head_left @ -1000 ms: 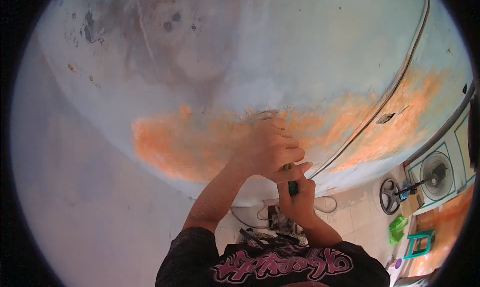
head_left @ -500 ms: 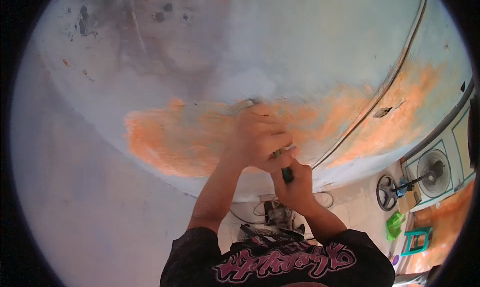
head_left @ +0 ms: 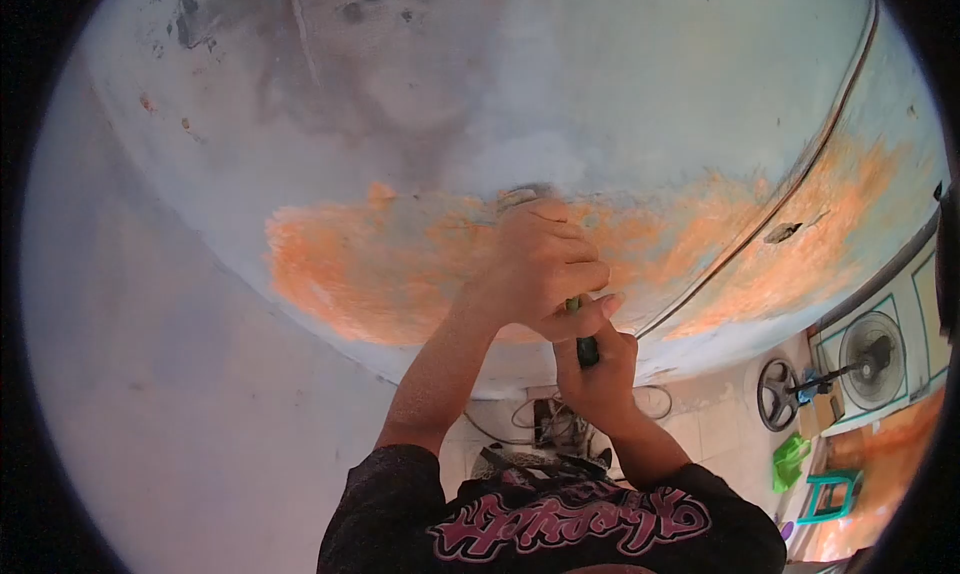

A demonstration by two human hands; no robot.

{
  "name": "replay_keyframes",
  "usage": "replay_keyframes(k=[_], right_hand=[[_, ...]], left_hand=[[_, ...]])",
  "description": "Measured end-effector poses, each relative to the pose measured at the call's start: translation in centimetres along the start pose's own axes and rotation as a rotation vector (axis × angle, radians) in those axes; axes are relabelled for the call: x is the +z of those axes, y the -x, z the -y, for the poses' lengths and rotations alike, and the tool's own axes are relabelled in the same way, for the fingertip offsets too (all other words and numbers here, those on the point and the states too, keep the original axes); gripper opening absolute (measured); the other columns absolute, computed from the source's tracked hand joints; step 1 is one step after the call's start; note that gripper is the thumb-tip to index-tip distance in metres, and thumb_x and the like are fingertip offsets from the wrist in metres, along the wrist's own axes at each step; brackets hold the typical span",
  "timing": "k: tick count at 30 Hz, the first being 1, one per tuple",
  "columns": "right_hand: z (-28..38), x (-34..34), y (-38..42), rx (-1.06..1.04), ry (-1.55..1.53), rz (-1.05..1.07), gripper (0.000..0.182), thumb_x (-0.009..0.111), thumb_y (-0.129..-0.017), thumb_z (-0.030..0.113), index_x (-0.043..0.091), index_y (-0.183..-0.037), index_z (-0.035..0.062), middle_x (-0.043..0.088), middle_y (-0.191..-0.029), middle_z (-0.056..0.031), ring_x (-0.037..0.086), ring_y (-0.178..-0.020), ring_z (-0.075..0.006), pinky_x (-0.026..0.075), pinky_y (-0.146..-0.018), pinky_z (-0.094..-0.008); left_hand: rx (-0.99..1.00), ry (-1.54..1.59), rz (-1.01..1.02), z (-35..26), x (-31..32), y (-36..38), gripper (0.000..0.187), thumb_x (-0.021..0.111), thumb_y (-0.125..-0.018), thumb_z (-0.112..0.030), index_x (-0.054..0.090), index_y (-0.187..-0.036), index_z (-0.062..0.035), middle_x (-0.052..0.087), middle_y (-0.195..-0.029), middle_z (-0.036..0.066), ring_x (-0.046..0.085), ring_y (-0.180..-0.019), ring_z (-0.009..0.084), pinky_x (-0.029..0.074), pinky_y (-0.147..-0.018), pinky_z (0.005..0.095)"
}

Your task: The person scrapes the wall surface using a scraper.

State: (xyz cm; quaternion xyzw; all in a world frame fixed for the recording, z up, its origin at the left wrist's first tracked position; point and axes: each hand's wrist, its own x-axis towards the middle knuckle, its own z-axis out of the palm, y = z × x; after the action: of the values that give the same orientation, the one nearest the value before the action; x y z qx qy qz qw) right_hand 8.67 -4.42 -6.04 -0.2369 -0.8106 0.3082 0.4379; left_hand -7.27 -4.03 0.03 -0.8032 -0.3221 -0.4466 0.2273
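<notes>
My left hand (head_left: pixel 550 269) is closed around the upper part of a hand tool against the surface. Beyond its knuckles shows the tool's greyish head (head_left: pixel 522 196), touching the painted panel (head_left: pixel 620 94). Just below, my right hand (head_left: pixel 600 374) wraps round the tool's dark green handle (head_left: pixel 587 350). Both hands are close together, over a band of orange patches (head_left: pixel 320 264) on the pale blue-grey panel. My fingers hide most of the tool, so its kind is unclear.
A dark seam (head_left: pixel 800 179) runs down the panel's right side, beside a small hole (head_left: pixel 783 233). Cables and a dark object (head_left: pixel 558 422) lie on the floor below. At the right are a fan (head_left: pixel 872 359), a green bag (head_left: pixel 790 462) and a teal stool (head_left: pixel 828 497).
The whole view has shifted, with the panel's marks now slightly further right. Both hands still hold the tool, and more of its head shows beyond my left hand.
</notes>
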Motion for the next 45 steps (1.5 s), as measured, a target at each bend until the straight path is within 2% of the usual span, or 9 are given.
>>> replay_keyframes(k=[8, 13, 17, 19, 29, 32, 39, 41, 45], right_hand=[[0.8, 0.1, -0.3, -0.025, 0.03, 0.006, 0.018, 0.061, -0.085, 0.014, 0.056, -0.099, 0.0029, 0.057, -0.059, -0.0157, 0.061, -0.054, -0.0352, 0.047, -0.048, -0.0385], [0.8, -0.8, 0.6, 0.011, 0.065, 0.056, 0.02, 0.062, -0.083, 0.012, 0.055, -0.1, 0.0031, 0.058, -0.061, -0.0162, 0.061, -0.055, -0.0363, 0.047, -0.048, -0.0385], [1.0, -0.1, -0.6, -0.046, 0.016, 0.01, 0.021, 0.062, -0.083, 0.012, 0.055, -0.102, 0.0031, 0.059, -0.062, -0.0166, 0.061, -0.056, -0.0357, 0.047, -0.048, -0.038], [1.6, -0.4, -1.3, -0.106, 0.041, 0.07, 0.022, 0.062, -0.083, 0.011, 0.055, -0.103, 0.0028, 0.059, -0.062, -0.0163, 0.061, -0.055, -0.0353, 0.046, -0.048, -0.0375], [-0.3, -0.3, 0.0, -0.108, 0.066, 0.085, 0.028, 0.062, -0.083, 0.012, 0.053, -0.107, 0.0013, 0.058, -0.062, -0.0159, 0.061, -0.054, -0.035, 0.046, -0.047, -0.0388], [-0.9, -0.8, 1.5, -0.049, 0.083, 0.075, 0.026, 0.063, -0.083, 0.013, 0.053, -0.105, 0.0022, 0.059, -0.062, -0.0161, 0.061, -0.054, -0.0352, 0.045, -0.047, -0.0403], [0.1, 0.7, -0.5, -0.154, 0.085, 0.069, 0.032, 0.062, -0.084, 0.014, 0.053, -0.112, 0.0027, 0.059, -0.063, -0.0165, 0.061, -0.055, -0.0359, 0.047, -0.049, -0.041], [-1.3, 0.7, 1.8, -0.027, 0.102, 0.072, 0.035, 0.062, -0.083, 0.013, 0.053, -0.115, 0.0021, 0.059, -0.062, -0.0164, 0.061, -0.054, -0.0355, 0.047, -0.048, -0.0406], [-0.9, 1.7, -0.2, -0.158, 0.041, 0.035, 0.034, 0.062, -0.084, 0.014, 0.053, -0.113, -0.0002, 0.059, -0.06, -0.0154, 0.061, -0.053, -0.0345, 0.047, -0.047, -0.0389]], left_hand=[[-0.011, 0.02, 0.016, 0.0, -1.6, -0.4, 0.022, 0.063, -0.065, -0.025, 0.051, -0.052, -0.0137, 0.044, -0.047, 0.0, 0.044, -0.044, 0.0181, 0.034, -0.049, 0.0314], [-0.012, 0.007, -0.035, -0.8, 0.4, 0.6, 0.022, 0.063, -0.065, -0.025, 0.05, -0.052, -0.0135, 0.044, -0.048, -0.001, 0.045, -0.045, 0.0175, 0.032, -0.049, 0.0317], [0.041, -0.054, -0.035, 0.2, -1.8, -0.5, 0.021, 0.063, -0.064, -0.025, 0.05, -0.052, -0.0135, 0.044, -0.049, -0.001, 0.045, -0.046, 0.0176, 0.032, -0.049, 0.0312], [0.019, -0.052, -0.005, -0.3, -2.2, -0.3, 0.021, 0.063, -0.064, -0.025, 0.05, -0.053, -0.0135, 0.045, -0.049, -0.001, 0.045, -0.046, 0.0179, 0.032, -0.049, 0.0312], [-0.031, -0.034, -0.039, -0.5, -0.7, 0.6, 0.021, 0.063, -0.063, -0.026, 0.05, -0.053, -0.013, 0.046, -0.05, 0.0, 0.046, -0.046, 0.0179, 0.033, -0.051, 0.0307], [-0.05, -0.008, -0.061, -1.2, 1.7, 2.0, 0.021, 0.063, -0.063, -0.026, 0.05, -0.054, -0.0126, 0.046, -0.05, 0.0, 0.045, -0.046, 0.0188, 0.034, -0.051, 0.0305], [-0.031, -0.091, 0.004, -0.3, -1.6, 1.1, 0.02, 0.063, -0.061, -0.026, 0.051, -0.054, -0.0123, 0.047, -0.053, 0.002, 0.045, -0.049, 0.0222, 0.034, -0.051, 0.0345], [-0.024, -0.092, -0.065, -0.8, 1.1, 3.0, 0.021, 0.063, -0.062, -0.026, 0.05, -0.053, -0.0126, 0.047, -0.053, 0.001, 0.044, -0.048, 0.0215, 0.032, -0.051, 0.0342], [-0.048, -0.079, -0.002, 0.0, -0.7, 2.8, 0.021, 0.063, -0.062, -0.027, 0.05, -0.053, -0.0133, 0.046, -0.051, 0.001, 0.043, -0.048, 0.0213, 0.032, -0.051, 0.0333]])
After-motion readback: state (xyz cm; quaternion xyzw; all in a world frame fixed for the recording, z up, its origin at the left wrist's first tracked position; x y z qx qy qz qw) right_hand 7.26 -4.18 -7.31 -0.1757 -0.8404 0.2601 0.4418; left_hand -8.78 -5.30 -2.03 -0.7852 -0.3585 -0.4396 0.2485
